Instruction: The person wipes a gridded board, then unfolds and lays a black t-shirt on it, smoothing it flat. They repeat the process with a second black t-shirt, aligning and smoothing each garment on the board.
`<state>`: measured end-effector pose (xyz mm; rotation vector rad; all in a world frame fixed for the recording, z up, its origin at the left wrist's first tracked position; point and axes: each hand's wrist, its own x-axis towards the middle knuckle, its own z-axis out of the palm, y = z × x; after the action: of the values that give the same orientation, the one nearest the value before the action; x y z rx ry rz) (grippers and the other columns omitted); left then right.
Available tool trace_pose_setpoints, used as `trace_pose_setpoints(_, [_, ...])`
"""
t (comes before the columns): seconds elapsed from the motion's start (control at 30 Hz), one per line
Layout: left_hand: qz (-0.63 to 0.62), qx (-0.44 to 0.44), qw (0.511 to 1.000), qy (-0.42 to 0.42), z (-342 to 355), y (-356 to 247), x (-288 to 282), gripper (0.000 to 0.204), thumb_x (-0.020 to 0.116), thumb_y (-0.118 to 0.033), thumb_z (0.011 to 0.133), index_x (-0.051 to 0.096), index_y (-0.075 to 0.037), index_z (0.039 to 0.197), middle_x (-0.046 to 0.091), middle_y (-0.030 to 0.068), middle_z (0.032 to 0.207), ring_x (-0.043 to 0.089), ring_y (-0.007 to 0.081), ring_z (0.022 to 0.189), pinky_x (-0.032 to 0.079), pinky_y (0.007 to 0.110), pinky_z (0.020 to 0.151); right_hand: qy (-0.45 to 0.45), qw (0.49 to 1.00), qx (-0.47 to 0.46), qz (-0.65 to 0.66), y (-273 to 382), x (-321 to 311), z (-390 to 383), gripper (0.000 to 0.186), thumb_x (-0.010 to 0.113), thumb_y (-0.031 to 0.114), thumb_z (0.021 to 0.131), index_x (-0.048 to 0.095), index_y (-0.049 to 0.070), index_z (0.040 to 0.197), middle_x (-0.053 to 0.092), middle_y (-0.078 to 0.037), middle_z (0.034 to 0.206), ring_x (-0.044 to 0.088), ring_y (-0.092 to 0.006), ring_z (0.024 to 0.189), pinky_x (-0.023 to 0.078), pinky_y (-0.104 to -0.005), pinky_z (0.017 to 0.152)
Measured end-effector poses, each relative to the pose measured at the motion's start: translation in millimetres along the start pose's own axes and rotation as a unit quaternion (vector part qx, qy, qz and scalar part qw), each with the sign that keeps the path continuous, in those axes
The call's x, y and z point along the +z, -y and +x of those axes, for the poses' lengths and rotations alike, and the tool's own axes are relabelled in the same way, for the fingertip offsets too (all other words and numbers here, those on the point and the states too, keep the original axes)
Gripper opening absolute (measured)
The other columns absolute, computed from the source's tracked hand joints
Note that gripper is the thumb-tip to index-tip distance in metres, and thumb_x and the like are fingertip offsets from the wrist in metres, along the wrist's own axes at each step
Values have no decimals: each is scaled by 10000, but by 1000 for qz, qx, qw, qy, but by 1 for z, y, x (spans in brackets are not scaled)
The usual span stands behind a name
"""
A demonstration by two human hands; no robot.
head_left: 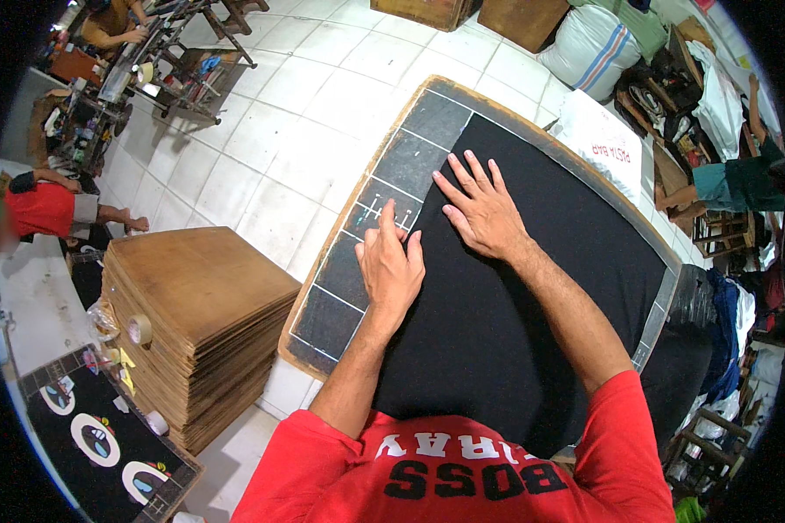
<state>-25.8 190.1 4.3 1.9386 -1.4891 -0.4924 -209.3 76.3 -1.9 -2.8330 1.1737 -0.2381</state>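
Note:
A black cloth (515,305) lies over a dark board (340,288) with white grid lines and a tan rim. My right hand (482,209) rests flat on the cloth near its far left part, fingers spread. By the cloth's left edge is my left hand (391,268), over the bare marked strip of the board. Its index finger and thumb are stretched apart, the other fingers are partly curled, and nothing shows in it. The cloth runs down toward my body, where part of it is hidden by my arms and red shirt.
At the left stands a tall stack of brown boards (201,279) with a tape roll (139,329) against it. A printed black panel (96,436) lies lower left. White sacks (589,52) and wooden stools (724,231) line the right. Other people are at the far left and right.

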Motion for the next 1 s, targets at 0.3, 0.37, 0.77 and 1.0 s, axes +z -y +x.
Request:
trace_pose_setpoints(0.3, [12, 10, 1000, 3, -6, 3, -2, 654, 685, -151, 960, 411, 7, 1532, 666, 78, 930, 593, 258, 924, 392, 451, 843, 57, 996, -60, 27, 26, -2, -14, 529, 401, 383, 1098, 396, 235, 1605, 215, -106, 1721, 132, -323, 1603, 62, -584, 1296])
trace_pose_setpoints(0.37, [21, 13, 1000, 8, -11, 5, -5, 665, 683, -153, 961, 401, 20, 1537, 665, 80, 928, 593, 260, 919, 393, 449, 841, 54, 995, -73, 31, 33, -4, -17, 532, 421, 394, 1094, 402, 239, 1602, 232, -108, 1715, 138, -326, 1602, 71, -589, 1294])
trace_pose_setpoints(0.77, [45, -11, 998, 33, -64, 18, -39, 732, 689, -164, 954, 355, 31, 1576, 655, 66, 911, 584, 262, 892, 393, 442, 834, 72, 984, -143, 74, 78, -11, -47, 568, 504, 399, 1058, 412, 211, 1587, 308, -102, 1687, 206, -330, 1584, 129, -572, 1286])
trace_pose_setpoints(1.0, [49, -32, 998, 36, -80, 23, -48, 736, 687, -157, 955, 344, 24, 1581, 659, 71, 907, 591, 267, 889, 400, 440, 832, 50, 988, -108, 101, 84, -9, -46, 606, 527, 386, 1041, 414, 135, 1581, 301, -161, 1679, 220, -372, 1573, 153, -565, 1281])
